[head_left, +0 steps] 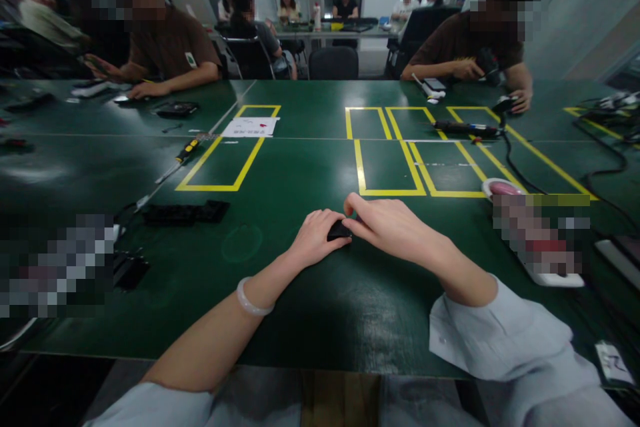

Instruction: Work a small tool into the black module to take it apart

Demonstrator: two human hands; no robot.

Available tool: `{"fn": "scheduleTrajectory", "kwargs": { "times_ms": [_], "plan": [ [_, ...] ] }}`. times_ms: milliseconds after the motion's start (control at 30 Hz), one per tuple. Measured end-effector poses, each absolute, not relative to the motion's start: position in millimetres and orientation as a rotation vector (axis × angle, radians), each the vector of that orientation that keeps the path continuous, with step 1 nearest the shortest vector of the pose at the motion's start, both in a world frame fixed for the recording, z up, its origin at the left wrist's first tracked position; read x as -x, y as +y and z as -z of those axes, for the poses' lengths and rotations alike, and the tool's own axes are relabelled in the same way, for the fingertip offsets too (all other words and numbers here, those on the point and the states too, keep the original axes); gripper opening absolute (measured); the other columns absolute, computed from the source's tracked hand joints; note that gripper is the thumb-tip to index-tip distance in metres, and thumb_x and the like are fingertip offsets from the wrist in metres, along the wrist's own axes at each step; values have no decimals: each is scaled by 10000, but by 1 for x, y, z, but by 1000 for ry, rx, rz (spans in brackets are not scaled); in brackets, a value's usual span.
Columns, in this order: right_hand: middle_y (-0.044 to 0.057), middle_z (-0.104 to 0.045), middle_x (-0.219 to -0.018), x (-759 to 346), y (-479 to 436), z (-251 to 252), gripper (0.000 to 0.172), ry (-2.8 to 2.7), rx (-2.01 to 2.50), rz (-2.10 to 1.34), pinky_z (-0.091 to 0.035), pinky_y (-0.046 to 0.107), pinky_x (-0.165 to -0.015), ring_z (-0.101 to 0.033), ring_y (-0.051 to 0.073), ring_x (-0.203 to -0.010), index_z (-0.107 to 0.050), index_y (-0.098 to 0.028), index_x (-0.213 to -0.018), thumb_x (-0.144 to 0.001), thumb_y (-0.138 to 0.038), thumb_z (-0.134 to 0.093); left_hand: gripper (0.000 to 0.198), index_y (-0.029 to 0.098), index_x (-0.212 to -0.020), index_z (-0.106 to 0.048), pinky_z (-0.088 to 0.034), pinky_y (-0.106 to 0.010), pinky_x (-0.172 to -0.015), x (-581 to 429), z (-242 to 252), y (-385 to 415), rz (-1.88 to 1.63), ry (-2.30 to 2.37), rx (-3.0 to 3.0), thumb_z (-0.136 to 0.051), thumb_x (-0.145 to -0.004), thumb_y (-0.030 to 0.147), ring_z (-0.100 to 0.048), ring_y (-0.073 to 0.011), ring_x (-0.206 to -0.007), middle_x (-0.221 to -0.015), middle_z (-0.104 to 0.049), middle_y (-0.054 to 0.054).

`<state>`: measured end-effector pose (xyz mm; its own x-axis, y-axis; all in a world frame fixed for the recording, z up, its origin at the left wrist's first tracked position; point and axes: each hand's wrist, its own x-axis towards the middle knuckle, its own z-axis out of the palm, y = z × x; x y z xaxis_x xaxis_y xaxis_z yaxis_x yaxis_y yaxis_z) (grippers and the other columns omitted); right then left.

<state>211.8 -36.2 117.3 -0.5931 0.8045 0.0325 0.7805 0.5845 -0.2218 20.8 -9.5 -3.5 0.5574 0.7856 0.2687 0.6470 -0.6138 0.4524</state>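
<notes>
A small black object (339,231), its kind not clear, lies on the green table at the middle of the view. My left hand (316,239) is closed round it from the left, with the thumb along its near edge. Against its right side, my right hand (383,221) is curled in a pinch, thumb near the index finger. Whatever the right fingertips may hold is too small or hidden to make out. The underside of the black object cannot be seen.
Yellow tape outlines (393,192) mark the green table (300,320). To the left lie a black strip-like part (185,212) and a screwdriver (189,149). At right are a white-edged tray (555,279) and a black cable (515,163). Two co-workers (175,40) sit opposite.
</notes>
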Motion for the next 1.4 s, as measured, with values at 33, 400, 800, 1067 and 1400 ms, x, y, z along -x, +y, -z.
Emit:
{"fn": "scheduleTrajectory", "kwargs": {
  "times_ms": [33,400,800,1067,1400],
  "plan": [
    [25,-652,-764,-212,-36,-117,253,-2688,1361,-270,-241,251,-551,-582,159,-654,-489,-195,-1020,-980,-393,-336,341,220,-1050,-553,-413,-413,-928,-21,3,-10,-652,1184,-2491,-599,-852,494,-561,-240,-992,-1020,-614,-42],
    [23,-631,-795,-215,-38,-120,147,-2740,1246,-351,-250,249,-552,-555,143,-654,-461,-181,-1024,-937,-245,-361,363,222,-1105,-527,-409,-422,-944,-20,4,-9,-644,1179,-2486,-599,-855,475,-558,-252,-1045,-1107,-614,-53],
    [16,-626,-716,-212,-35,-117,246,-2726,1355,-225,-223,254,-537,-556,149,-608,-483,-193,-977,-992,-374,-317,333,217,-1038,-567,-413,-402,-922,-22,3,-10,-646,1196,-2473,-613,-846,486,-553,-229,-967,-979,-605,-29],
    [36,-653,-788,-218,-32,-111,187,-2691,1339,-159,-228,249,-529,-575,151,-630,-471,-175,-1025,-972,-294,-337,371,219,-1089,-552,-405,-396,-933,-22,1,-10,-621,1195,-2496,-605,-848,496,-543,-234,-998,-1025,-598,-41],
    [37,-653,-701,-212,-34,-115,326,-2745,1436,-21,-183,267,-523,-594,160,-619,-541,-190,-890,-991,-401,-313,332,223,-1034,-570,-408,-389,-921,-22,2,-11,-630,1203,-2486,-615,-841,489,-542,-231,-983,-988,-594,-30]
  ]
}}
